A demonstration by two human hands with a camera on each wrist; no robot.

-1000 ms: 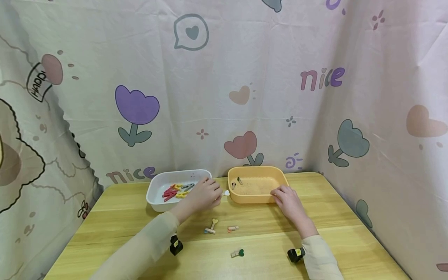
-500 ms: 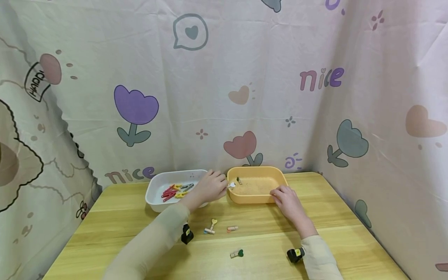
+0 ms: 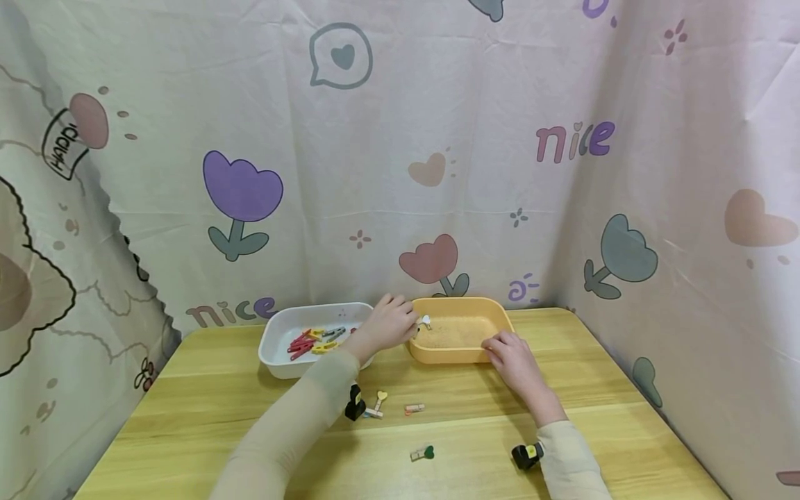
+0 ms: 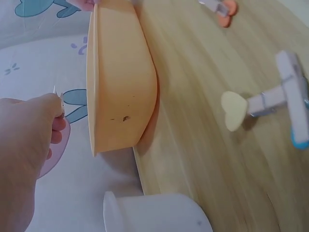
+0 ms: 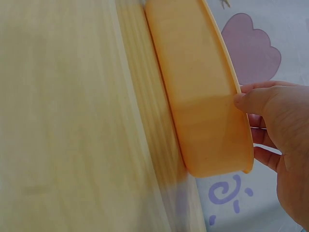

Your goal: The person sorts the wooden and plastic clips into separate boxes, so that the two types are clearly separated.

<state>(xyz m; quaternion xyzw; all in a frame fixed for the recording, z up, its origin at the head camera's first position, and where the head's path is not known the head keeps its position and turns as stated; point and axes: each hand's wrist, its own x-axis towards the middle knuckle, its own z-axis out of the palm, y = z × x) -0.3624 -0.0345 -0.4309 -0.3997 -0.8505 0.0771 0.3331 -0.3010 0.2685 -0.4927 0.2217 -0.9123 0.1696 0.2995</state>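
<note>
My left hand (image 3: pixel 389 323) pinches a small wooden clothespin with a white heart (image 3: pixel 426 320), held over the left end of the yellow bin (image 3: pixel 461 356). In the left wrist view the fingers mostly cover this clothespin (image 4: pixel 62 104). At the bin's front right, my right hand (image 3: pixel 514 360) grips the rim, thumb outside and fingers over the inner side, as the right wrist view shows. Nearer on the table lie a clothespin with a yellow heart (image 3: pixel 382 396), another crossing it, one with an orange heart (image 3: pixel 414 409) and one with a green heart (image 3: pixel 422 453).
A white bin (image 3: pixel 281 369) stands left of the yellow one, holding several red, yellow and grey plastic clips (image 3: pixel 303 345). Both bins are near the table's back edge, against a printed curtain (image 3: pixel 350 173). The wooden table (image 3: pixel 487 430) extends toward me.
My left hand has carried the white-heart clothespin rightward, from between the two bins to over the yellow bin's left end. My right hand has stayed on the rim.
</note>
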